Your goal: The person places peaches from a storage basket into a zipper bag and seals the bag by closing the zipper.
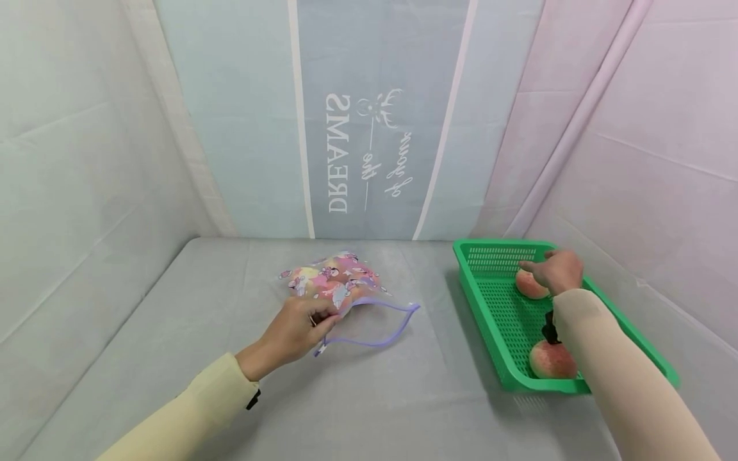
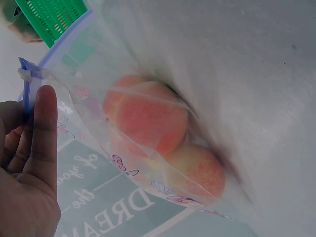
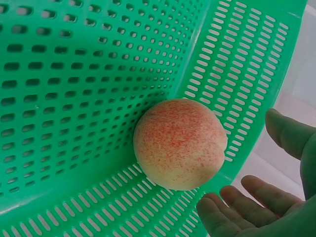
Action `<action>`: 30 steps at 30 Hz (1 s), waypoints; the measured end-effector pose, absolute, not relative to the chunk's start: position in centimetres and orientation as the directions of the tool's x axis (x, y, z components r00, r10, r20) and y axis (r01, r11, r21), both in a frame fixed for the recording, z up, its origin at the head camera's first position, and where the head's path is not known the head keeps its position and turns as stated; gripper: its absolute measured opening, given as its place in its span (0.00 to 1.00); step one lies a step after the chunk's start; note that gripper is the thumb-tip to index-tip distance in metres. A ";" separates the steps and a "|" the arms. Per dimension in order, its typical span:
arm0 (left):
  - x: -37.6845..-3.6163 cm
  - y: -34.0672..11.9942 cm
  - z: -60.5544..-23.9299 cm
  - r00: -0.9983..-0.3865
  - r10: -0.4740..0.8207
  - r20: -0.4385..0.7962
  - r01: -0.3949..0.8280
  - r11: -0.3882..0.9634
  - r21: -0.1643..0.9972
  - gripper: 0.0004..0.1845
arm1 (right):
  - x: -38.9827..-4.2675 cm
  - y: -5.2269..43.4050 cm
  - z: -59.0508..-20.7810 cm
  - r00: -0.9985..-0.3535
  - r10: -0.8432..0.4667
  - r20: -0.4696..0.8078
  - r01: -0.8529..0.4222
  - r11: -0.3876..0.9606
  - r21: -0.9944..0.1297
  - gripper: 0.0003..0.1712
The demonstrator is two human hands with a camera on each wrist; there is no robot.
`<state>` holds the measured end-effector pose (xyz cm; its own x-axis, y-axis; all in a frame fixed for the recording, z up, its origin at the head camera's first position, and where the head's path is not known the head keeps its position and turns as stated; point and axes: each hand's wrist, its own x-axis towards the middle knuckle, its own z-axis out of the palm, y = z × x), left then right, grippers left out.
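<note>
While the left hand (image 1: pixel 296 331) pinches the purple-edged mouth of a clear zip bag (image 1: pixel 340 288) printed with pink figures, the right hand (image 1: pixel 556 270) hovers over a peach (image 1: pixel 529 286) at the far end of a green basket (image 1: pixel 501 320). The bag lies on the grey surface (image 1: pixel 403 397) left of the basket, its mouth held apart and turned toward the person. Seen from the left wrist, the thumb (image 2: pixel 44 133) presses the bag's edge just beside the zip slider (image 2: pixel 27 74), and two peaches (image 2: pixel 148 118) lie inside the bag against the surface. Seen from the right wrist, the fingers (image 3: pixel 256 192) are spread and loosely bent, close to the peach in the basket's corner but apart from it; the hand grips nothing. A second peach (image 1: pixel 552 360) sits at the near end of the basket, partly hidden behind the right forearm. Both arms wear pale sleeves. Behind the surface hangs a cloth backdrop (image 1: pixel 369 128) with mirrored lettering.
</note>
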<state>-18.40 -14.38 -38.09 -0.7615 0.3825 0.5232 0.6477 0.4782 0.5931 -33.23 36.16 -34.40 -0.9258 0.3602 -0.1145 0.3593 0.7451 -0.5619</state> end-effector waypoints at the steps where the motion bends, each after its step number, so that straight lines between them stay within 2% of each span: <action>1: -18.4 -14.4 -38.0 -0.761 0.382 0.524 0.648 0.477 0.594 0.09 | -33.2 36.2 -34.4 -0.925 0.360 -0.122 0.364 0.746 -0.558 0.50; 12: -18.5 -14.5 -38.1 -0.751 0.387 0.535 0.660 0.466 0.589 0.10 | -33.6 36.7 -34.5 -0.921 0.344 -0.185 0.390 0.780 -0.489 0.50; 19: -18.6 -14.4 -38.3 -0.743 0.386 0.547 0.668 0.465 0.581 0.12 | -34.1 37.0 -34.9 -0.919 0.347 -0.189 0.395 0.802 -0.447 0.42; 24: -18.6 -14.4 -38.3 -0.744 0.386 0.546 0.668 0.465 0.581 0.12 | -34.4 37.1 -35.2 -0.913 0.357 -0.199 0.408 0.824 -0.392 0.42; 30: -18.6 -14.4 -38.2 -0.751 0.384 0.537 0.660 0.470 0.586 0.10 | -34.7 37.1 -35.4 -0.895 0.393 -0.210 0.445 0.808 -0.386 0.39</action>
<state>-18.58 -14.43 -38.23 -0.7508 0.3841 0.5374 0.6600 0.4702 0.5860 -34.73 37.05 -35.42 -0.8951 0.3933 -0.2101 0.4455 0.8078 -0.3859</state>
